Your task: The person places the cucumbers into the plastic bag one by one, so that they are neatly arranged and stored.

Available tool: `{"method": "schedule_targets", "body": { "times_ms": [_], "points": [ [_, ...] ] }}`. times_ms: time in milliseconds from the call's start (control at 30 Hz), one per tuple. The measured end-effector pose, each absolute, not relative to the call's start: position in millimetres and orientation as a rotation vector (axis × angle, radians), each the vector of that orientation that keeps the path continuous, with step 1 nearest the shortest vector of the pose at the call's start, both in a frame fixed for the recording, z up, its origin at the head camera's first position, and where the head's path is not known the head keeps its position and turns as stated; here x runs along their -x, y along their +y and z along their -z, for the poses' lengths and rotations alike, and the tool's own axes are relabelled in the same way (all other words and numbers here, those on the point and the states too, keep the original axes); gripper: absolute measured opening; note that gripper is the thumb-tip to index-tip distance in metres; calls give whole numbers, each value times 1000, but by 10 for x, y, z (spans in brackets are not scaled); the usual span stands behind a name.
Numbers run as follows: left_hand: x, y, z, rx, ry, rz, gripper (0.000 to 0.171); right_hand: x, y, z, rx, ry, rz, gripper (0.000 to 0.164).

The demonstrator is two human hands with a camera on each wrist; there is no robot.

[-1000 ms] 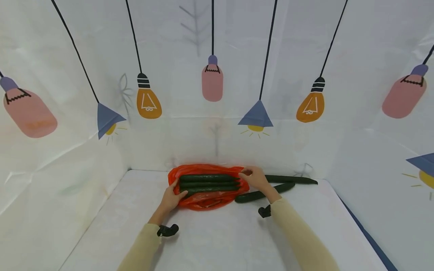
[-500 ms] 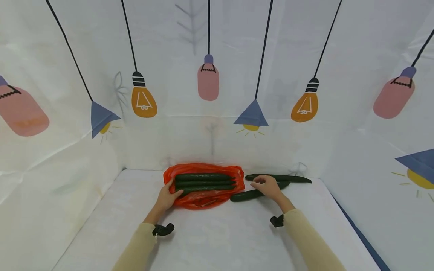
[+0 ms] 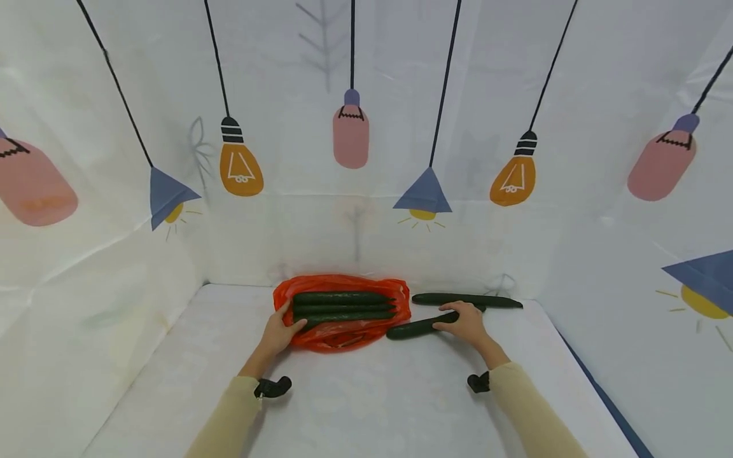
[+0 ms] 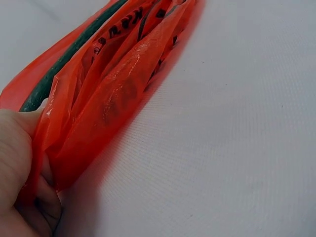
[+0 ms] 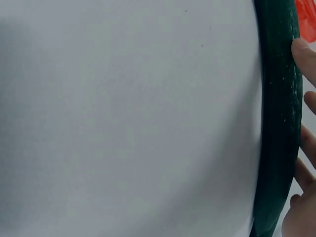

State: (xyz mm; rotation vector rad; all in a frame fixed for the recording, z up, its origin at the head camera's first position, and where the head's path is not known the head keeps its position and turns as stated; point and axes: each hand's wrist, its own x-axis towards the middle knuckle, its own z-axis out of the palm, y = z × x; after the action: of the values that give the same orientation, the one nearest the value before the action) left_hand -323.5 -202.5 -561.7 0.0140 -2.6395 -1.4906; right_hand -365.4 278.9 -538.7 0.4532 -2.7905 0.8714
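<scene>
In the head view a red plastic bag [image 3: 329, 344] lies open around several dark green cucumbers [image 3: 340, 298]. My left hand [image 3: 279, 332] grips its left end; in the left wrist view thin red film passes between the thumb and curled fingers of that hand [image 4: 15, 163]. Just right of the bag, a loose cucumber [image 3: 409, 330] slants across the table. My right hand [image 3: 471, 323] holds it around the middle, and in the right wrist view the thumb lies against the cucumber [image 5: 280, 108] while other fingers reach partly behind it.
Another loose cucumber [image 3: 426, 298] lies behind the held one, near the back edge of the white table [image 3: 366, 407]. White sheeting [image 3: 309, 235] with printed lamps rises at the back and both sides. Black wrist devices [image 3: 273, 387] sit below both hands.
My right hand has left the bag's right end, moved right and come down onto the nearer loose cucumber. The left hand stays at the bag. The head view has shifted slightly.
</scene>
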Motion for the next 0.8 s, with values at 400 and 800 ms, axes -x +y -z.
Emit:
{"method": "schedule_targets", "body": {
  "times_ms": [400,800],
  "points": [
    [3203,-2047,5591,-14,-2634,1482,85,3726,2803,5467,-522,-2785,-849,59],
    [3206,-2004,5588,-19,-2628,1505,84,3706,2762,5459,-703,-2825,-854,36]
  ]
}}
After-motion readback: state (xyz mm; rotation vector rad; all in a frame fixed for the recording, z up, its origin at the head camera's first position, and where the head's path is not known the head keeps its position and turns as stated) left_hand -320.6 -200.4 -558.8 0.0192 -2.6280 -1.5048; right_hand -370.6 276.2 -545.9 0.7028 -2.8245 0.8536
